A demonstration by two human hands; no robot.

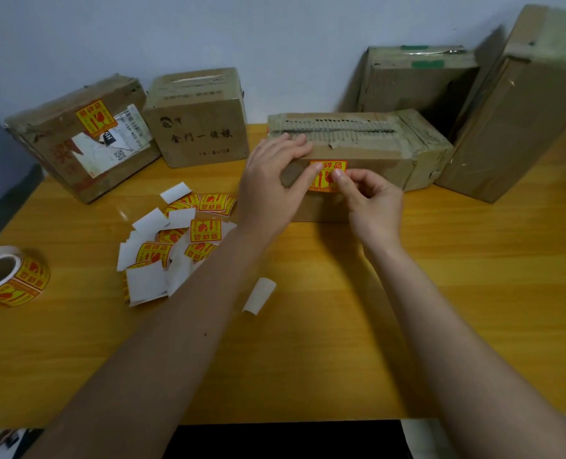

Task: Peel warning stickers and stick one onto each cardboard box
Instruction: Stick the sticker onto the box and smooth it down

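A pale wall fills the top of the frame, and below it a yellow wooden bench point(341, 326) carries all the things. In the middle of the frame lies a long cardboard box point(374, 150), its top covered with torn tape. On its front side, facing the camera, sits a yellow and red warning sticker point(327, 176).

The left hand point(271, 183) holds the left end of this box: the fingers are curled over the top edge and the thumb lies along the front side, with its tip at the left edge of the sticker. The right hand point(371, 202) is half closed; its thumb and forefinger come together on the sticker, pressing or pinching its right part, and I cannot tell which. The other fingers are bent loosely below.

In the upper left of the frame stands a worn box point(59, 154) with a sticker already on its face point(94, 118), beside a torn white label. Just to the right of it is a smaller box with dark characters point(202, 127). In the upper right are two more boxes, one with green tape point(414, 81) and one tall leaning box point(520, 120).

At the left of the centre lies a loose pile of cut stickers point(175, 243), some face up, some showing white backing. A sticker roll point(13, 276) rests at the left edge, and a curled white backing paper point(259, 295) lies alone between the forearms.
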